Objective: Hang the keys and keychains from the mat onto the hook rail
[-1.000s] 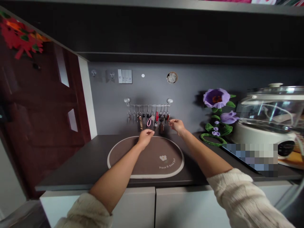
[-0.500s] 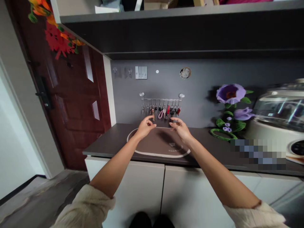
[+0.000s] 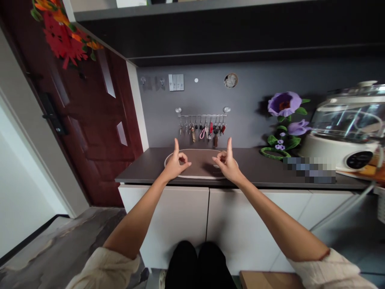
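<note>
In the head view, your left hand (image 3: 177, 161) and right hand (image 3: 227, 161) hold nothing visible: each grip is released, forefinger raised, the thumb and other fingers loosely curled. The keys (image 3: 206, 132) and their fobs hang in a row from the rail (image 3: 202, 116) on the far wall, beyond both hands and apart from them. The row looks settled, with nothing visibly half hung; whether any handling is left, you cannot tell from here. Your hands overlap the left and right ends of the brown mat (image 3: 200, 165), which lies on the counter (image 3: 255, 170) below the rail; they look raised, though contact is hard to judge. The dark shelf (image 3: 228, 34) overhead probably limits upward reach. Right of your right hand, well apart, stand the purple flowers (image 3: 284, 103) and, farther right, a white appliance (image 3: 326, 154), with a pixelated patch nearer you. A red-brown door (image 3: 102, 168) fills the left.
</note>
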`<state>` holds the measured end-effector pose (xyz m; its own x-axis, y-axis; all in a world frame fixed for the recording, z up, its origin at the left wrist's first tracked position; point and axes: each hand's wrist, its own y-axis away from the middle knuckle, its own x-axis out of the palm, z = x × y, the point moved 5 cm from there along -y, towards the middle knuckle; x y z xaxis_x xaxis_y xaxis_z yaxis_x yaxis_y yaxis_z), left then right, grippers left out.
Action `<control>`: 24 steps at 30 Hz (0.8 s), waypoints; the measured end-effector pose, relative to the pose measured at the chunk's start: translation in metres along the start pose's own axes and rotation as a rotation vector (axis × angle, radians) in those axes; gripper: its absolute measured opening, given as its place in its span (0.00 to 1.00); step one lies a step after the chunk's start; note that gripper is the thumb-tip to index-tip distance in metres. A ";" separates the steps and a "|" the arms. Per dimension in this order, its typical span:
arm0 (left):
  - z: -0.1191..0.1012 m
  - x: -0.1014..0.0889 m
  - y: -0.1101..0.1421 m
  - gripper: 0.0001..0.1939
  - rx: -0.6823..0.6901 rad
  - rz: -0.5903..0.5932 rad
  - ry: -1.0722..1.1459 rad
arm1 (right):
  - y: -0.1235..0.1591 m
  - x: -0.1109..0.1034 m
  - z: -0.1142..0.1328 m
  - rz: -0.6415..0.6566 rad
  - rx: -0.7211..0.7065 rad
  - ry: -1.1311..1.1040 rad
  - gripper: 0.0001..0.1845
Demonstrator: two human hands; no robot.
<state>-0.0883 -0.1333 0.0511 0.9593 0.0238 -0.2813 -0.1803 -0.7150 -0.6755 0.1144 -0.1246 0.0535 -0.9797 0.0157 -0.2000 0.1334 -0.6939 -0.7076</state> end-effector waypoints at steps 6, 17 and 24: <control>-0.001 -0.007 -0.016 0.52 -0.048 -0.055 0.107 | -0.013 -0.006 0.004 -0.029 0.022 0.035 0.47; 0.087 -0.048 -0.100 0.44 -0.282 -0.403 -0.081 | -0.108 -0.064 -0.066 -0.176 0.232 0.312 0.43; 0.146 -0.037 -0.169 0.37 -0.487 -0.425 0.205 | -0.161 -0.080 -0.137 -0.384 0.415 0.089 0.41</control>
<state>-0.1253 0.0885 0.0759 0.9557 0.2737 0.1085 0.2940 -0.9073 -0.3008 0.1917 0.0849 0.0904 -0.9274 0.3707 -0.0505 -0.3173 -0.8508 -0.4189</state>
